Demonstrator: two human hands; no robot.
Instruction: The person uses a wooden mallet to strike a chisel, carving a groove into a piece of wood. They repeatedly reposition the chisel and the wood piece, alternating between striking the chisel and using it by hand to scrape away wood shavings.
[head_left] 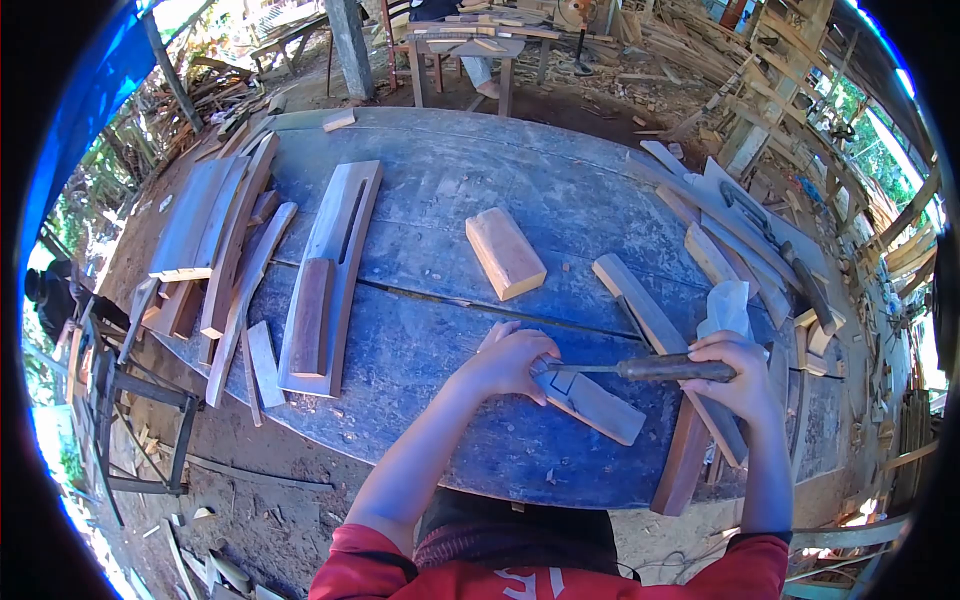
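My right hand (733, 372) is closed around the dark handle of a chisel (640, 369), whose blade points left. The blade lies over a short wooden block (595, 405) with dark lines marked across it. My left hand (515, 362) grips the far left end of that block, its fingers close to the blade's tip; the tip itself is partly hidden. Beyond my hands, a thicker wooden block (505, 252) rests on the blue tabletop (420, 420). A long wooden bar (650, 310) passes under the chisel, near my right hand.
On the left lie a slotted board (345, 240) and a stack of planks (205, 215). A clear plastic bag (727, 308) sits beyond my right hand, with more wood strips and a clamp-like metal tool (755, 210) at the right. Another person's leg (478, 72) shows at a far table.
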